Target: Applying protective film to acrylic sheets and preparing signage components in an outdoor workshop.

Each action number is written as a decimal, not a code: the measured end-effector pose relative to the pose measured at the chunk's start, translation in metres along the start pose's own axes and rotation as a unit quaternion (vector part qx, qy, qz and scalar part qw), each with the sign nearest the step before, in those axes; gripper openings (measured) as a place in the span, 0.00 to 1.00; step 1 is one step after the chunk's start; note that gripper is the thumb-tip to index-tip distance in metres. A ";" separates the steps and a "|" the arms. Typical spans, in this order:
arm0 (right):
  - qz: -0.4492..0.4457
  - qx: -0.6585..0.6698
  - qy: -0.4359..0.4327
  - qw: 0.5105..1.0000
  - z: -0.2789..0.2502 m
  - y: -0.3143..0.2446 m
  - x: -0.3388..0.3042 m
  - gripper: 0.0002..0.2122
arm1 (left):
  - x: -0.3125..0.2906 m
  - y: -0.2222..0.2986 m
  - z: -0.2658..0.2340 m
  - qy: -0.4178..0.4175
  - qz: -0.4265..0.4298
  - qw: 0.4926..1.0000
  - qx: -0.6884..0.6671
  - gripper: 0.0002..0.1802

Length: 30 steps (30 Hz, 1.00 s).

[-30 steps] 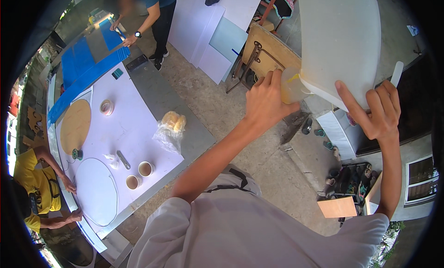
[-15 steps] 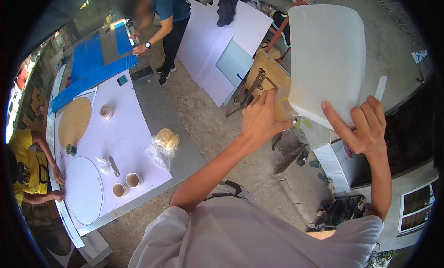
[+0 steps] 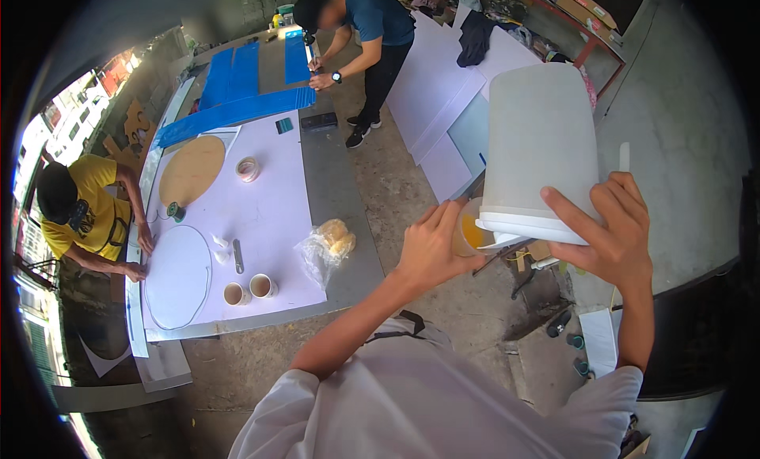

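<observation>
My right hand (image 3: 613, 233) grips a large whitish plastic pitcher (image 3: 538, 134), tipped over with its rim low and to the left. A thin pale strip sticks up beyond my right fingers, apparently the handle. In my left hand (image 3: 427, 249) is a clear cup (image 3: 473, 231) with yellow-orange liquid in it. The cup sits right at the pitcher's lip. My left fingers wrap around the cup's near side and hide part of it.
On the left, a table (image 3: 348, 273) bears two paper cups (image 3: 261, 286), a bag of bread rolls (image 3: 336, 236), a tape roll (image 3: 247, 169) and an oval board (image 3: 192, 171). One person in yellow (image 3: 99, 198) and another in dark blue (image 3: 368, 31) work there. White panels (image 3: 431, 83) lie beyond.
My view has turned left, so the table sits further right in it. The pitcher's rim now lies against the cup, and the yellow liquid shows more plainly. Both hands keep their holds.
</observation>
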State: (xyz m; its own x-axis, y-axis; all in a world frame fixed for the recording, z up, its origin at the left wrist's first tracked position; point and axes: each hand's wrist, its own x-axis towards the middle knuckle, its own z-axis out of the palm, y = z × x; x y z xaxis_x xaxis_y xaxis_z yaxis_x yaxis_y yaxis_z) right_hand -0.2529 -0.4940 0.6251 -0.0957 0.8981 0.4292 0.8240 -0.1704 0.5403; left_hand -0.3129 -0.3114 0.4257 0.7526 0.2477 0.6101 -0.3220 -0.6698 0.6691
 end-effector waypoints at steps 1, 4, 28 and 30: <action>0.003 0.008 0.003 1.000 0.007 0.001 0.001 0.31 | -0.004 -0.005 -0.001 0.001 -0.005 1.000 0.003 0.41; 0.092 0.141 -0.037 0.985 0.029 0.003 0.007 0.28 | -0.021 -0.016 -0.006 -0.003 -0.032 0.999 0.018 0.41; 0.702 0.599 -0.048 0.382 0.376 -0.281 -0.069 0.22 | -0.199 -0.050 -0.175 0.115 -0.230 0.963 0.085 0.40; 0.695 0.552 -0.032 0.460 0.380 -0.302 -0.062 0.23 | -0.210 -0.043 -0.198 0.157 -0.244 0.947 0.140 0.42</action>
State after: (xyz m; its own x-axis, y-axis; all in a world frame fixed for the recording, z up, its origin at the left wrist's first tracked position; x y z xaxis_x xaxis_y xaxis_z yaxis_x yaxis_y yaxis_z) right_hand -0.2835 -0.3438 0.1606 0.9395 0.2479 -0.2363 -0.1508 -0.3199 -0.9354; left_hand -0.5710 -0.1954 0.3527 0.5509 0.7419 0.3821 0.2192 -0.5704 0.7916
